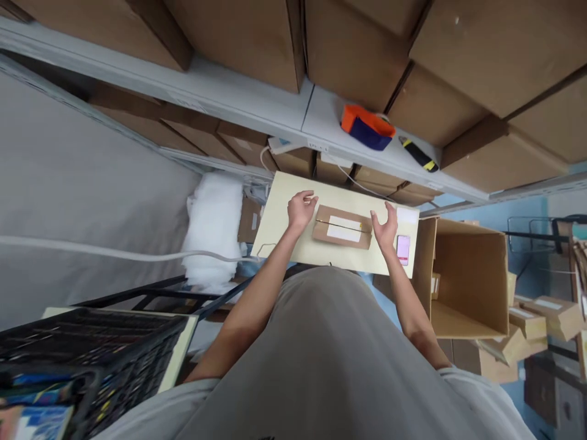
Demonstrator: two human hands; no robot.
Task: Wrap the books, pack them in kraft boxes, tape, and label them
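A small brown cardboard box lies on the pale yellow tabletop, with a white label on its upper face and a dark line running along its length. Just off the box's left end is my left hand, fingers curved and apart, holding nothing. At the opposite end my right hand is raised with thumb and fingers spread, also holding nothing; it is very close to the box, and I cannot tell whether it touches. A phone with a lit screen lies right of my right hand.
Above the table runs a shelf with large cartons, an orange and blue object and a yellow-black cutter. A large open carton stands right. White wrapping material and a black crate are left.
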